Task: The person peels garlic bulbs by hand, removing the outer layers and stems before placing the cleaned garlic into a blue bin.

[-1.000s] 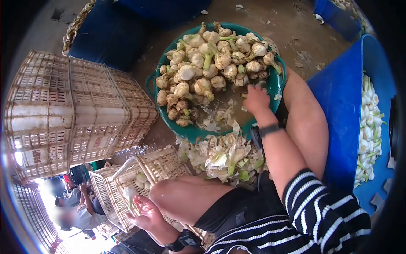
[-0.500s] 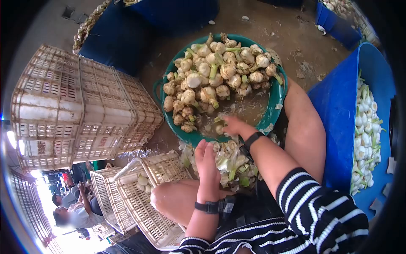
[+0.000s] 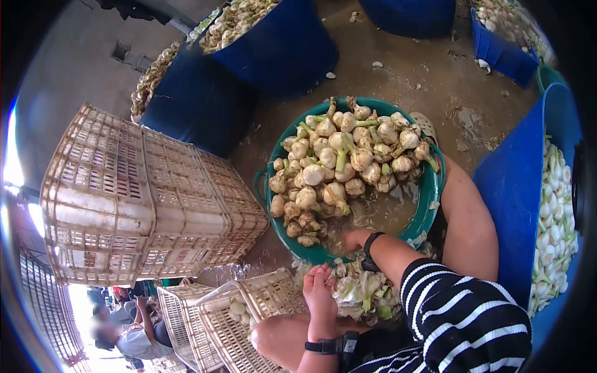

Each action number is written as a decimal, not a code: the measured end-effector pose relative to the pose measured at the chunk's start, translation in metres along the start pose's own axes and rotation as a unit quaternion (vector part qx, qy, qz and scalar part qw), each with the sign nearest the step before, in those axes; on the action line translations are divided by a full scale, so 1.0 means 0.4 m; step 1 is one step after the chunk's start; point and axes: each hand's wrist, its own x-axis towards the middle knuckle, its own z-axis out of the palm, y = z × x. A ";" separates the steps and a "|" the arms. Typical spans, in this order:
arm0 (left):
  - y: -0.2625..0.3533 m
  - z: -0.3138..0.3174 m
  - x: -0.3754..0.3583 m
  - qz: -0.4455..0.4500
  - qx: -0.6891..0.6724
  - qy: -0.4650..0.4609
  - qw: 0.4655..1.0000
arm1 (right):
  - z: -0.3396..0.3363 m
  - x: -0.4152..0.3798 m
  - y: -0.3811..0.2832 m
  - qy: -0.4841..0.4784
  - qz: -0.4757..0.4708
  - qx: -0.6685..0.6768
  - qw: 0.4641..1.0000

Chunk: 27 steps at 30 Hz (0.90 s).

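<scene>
A round green tub (image 3: 264,200) holds muddy water and a heap of soil-stained garlic bulbs (image 3: 336,146) with cut stems. My right hand (image 3: 356,239) reaches into the water at the tub's near side; its fingers are hidden, so any grip there is out of sight. Just outside the near rim, my left hand (image 3: 320,292) is raised with loosely bent fingers and nothing visible in it. Beside it lies a pile of peeled-off garlic skins and leaves (image 3: 367,292), below the tub.
Stacked dirty white crates (image 3: 180,217) stand left of the tub. A low crate (image 3: 217,332) near my left knee holds a few pale bulbs. At right, a blue bin (image 3: 510,186) contains cleaned garlic (image 3: 550,236). Blue barrels (image 3: 280,56) stand behind; another person (image 3: 134,339) sits lower left.
My right hand has gone from the water's surface down into it, and its fingers have disappeared. My left hand's fingers are more bent. The view has shifted, placing the tub lower and further right.
</scene>
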 end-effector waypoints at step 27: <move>-0.020 0.010 -0.133 -0.003 0.049 -0.186 0.981 | 0.000 -0.599 -0.264 0.373 -0.153 0.189 0.896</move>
